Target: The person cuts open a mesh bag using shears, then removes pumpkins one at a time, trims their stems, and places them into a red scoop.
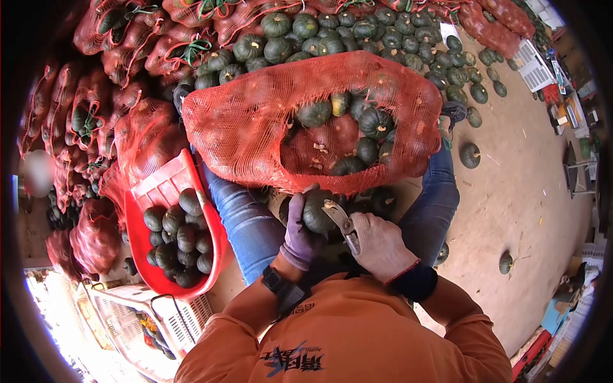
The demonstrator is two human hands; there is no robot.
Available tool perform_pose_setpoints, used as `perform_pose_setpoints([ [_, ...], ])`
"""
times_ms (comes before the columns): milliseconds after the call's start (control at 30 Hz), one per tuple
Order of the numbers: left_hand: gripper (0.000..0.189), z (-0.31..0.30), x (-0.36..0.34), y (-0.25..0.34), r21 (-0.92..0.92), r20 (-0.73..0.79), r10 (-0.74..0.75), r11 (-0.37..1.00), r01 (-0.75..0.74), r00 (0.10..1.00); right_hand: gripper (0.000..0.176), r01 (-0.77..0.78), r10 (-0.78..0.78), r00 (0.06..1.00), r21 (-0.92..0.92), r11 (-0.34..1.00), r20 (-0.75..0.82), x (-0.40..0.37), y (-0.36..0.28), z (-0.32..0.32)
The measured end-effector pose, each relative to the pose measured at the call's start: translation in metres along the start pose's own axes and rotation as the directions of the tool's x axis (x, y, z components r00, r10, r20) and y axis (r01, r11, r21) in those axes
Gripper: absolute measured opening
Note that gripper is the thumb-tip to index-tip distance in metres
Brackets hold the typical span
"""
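My left hand (301,237), in a purple glove, is closed around a dark green pumpkin (317,214) in front of my body. A pair of pruning shears (345,228) sits in the closed fingers of my right hand (382,247), which wears a white glove. Its blades reach the stem side of the pumpkin; whether they grip the stem I cannot make out. Just beyond both hands, a large red mesh sack (236,127) lies across my legs with a wide hole in its side. Several green pumpkins (375,122) show through that hole.
To my left stands a red scoop-shaped tub (135,237) holding several pumpkins. Behind it is a white crate (118,329). Filled mesh sacks (137,51) are stacked at the far left. Loose pumpkins (276,24) cover the floor ahead, with a few scattered on the right.
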State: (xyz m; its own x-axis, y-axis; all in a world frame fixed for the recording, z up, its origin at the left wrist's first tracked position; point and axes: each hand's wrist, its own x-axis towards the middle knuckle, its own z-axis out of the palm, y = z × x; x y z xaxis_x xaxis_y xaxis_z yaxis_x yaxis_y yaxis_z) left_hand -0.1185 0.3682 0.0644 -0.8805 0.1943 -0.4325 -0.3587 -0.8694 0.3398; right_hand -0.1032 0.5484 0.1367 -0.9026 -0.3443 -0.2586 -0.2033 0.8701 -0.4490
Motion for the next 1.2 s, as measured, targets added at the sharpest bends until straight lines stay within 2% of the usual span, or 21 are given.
perform_pose_setpoints([
  [100,0.061,-0.002,-0.002,0.010,0.009,0.055,-0.061,0.998,0.061,0.997,0.027,-0.202,0.081,0.952,0.403,0.893,0.296,0.002,-0.004,-0.010],
  [133,0.060,-0.002,-0.008,0.016,0.331,0.113,0.117,0.932,-0.148,0.987,0.027,-0.279,0.040,0.923,0.597,0.752,0.382,0.002,-0.003,-0.013],
  [167,0.056,0.002,-0.018,0.030,0.292,0.048,0.147,0.944,-0.155,0.988,0.028,-0.363,-0.021,0.892,0.743,0.562,0.452,0.000,-0.001,-0.017],
  [200,0.052,0.005,-0.028,0.043,0.254,-0.017,0.176,0.953,-0.167,0.984,0.034,-0.532,-0.010,0.844,0.839,0.112,0.536,-0.003,0.004,-0.025],
  [233,0.051,-0.009,-0.031,0.066,0.184,0.168,0.239,0.945,-0.269,0.956,0.035,-0.420,-0.053,0.907,0.907,-0.037,0.418,0.000,0.018,-0.023],
  [267,0.050,-0.022,-0.048,0.092,0.320,-0.058,0.383,0.882,-0.346,0.922,0.034,-0.377,0.021,0.923,0.913,-0.158,0.385,-0.001,0.042,-0.014],
  [333,0.045,-0.081,-0.080,0.159,0.622,-0.045,0.614,0.634,-0.459,0.788,0.033,-0.245,0.267,0.902,0.911,-0.333,0.340,-0.006,0.062,-0.023],
  [367,0.047,-0.103,-0.098,0.188,0.707,-0.162,0.707,0.569,-0.419,0.688,0.016,-0.137,0.270,0.926,0.903,-0.408,0.263,-0.013,0.076,-0.023],
  [433,0.053,-0.130,-0.127,0.228,0.821,-0.375,0.843,0.495,-0.284,0.385,0.030,-0.106,0.155,0.952,0.757,-0.644,0.265,-0.022,0.125,-0.004],
  [467,0.057,-0.128,-0.133,0.235,0.881,-0.361,0.892,0.422,-0.215,0.273,0.031,-0.076,0.142,0.963,0.731,-0.678,0.231,-0.023,0.140,0.008],
  [533,0.055,-0.081,-0.113,0.219,0.984,-0.107,0.954,0.142,-0.107,0.281,0.034,-0.022,0.123,0.978,0.673,-0.740,0.167,-0.024,0.158,0.024],
  [567,0.053,-0.057,-0.093,0.204,0.995,0.090,0.912,-0.065,-0.076,0.400,0.037,-0.013,0.136,0.976,0.675,-0.738,0.167,-0.022,0.160,0.023],
  [633,0.042,-0.025,-0.030,0.162,0.860,0.033,0.696,0.346,-0.376,0.717,0.042,0.013,0.164,0.974,0.681,-0.732,0.158,-0.014,0.161,0.020],
  [667,0.038,0.000,0.003,0.140,0.885,0.150,0.535,0.303,-0.354,0.832,0.044,0.010,0.155,0.977,0.698,-0.716,0.145,-0.012,0.160,0.019],
  [733,0.043,0.006,0.080,0.094,0.779,0.097,0.193,0.596,-0.195,0.976,0.049,0.004,0.135,0.983,0.729,-0.684,0.121,-0.012,0.155,0.015],
  [767,0.055,0.002,0.120,0.073,0.870,-0.012,0.279,0.476,-0.127,0.960,0.050,0.013,0.163,0.977,0.720,-0.694,0.140,-0.014,0.152,0.013],
  [800,0.081,-0.074,0.188,0.071,0.991,0.125,0.375,-0.004,-0.133,0.919,0.052,0.021,0.189,0.969,0.711,-0.703,0.158,-0.018,0.149,0.009],
  [900,0.103,-0.012,0.234,0.080,0.685,-0.273,0.689,-0.351,0.638,0.672,0.052,0.050,0.215,0.964,0.680,-0.731,0.160,-0.021,0.145,0.003],
  [1000,0.114,-0.031,0.260,0.068,0.696,-0.118,0.836,-0.315,0.645,0.536,0.052,0.030,0.229,0.951,0.678,-0.735,0.206,-0.016,0.149,-0.004],
  [1100,0.115,-0.010,0.262,0.108,0.713,-0.657,0.369,0.018,0.701,0.657,0.054,0.029,0.250,0.941,0.684,-0.729,0.226,-0.012,0.145,-0.009],
  [1200,0.105,-0.034,0.274,0.065,0.675,-0.331,0.817,-0.144,0.724,0.472,0.055,-0.001,0.228,0.942,0.680,-0.733,0.246,-0.009,0.148,-0.008],
])
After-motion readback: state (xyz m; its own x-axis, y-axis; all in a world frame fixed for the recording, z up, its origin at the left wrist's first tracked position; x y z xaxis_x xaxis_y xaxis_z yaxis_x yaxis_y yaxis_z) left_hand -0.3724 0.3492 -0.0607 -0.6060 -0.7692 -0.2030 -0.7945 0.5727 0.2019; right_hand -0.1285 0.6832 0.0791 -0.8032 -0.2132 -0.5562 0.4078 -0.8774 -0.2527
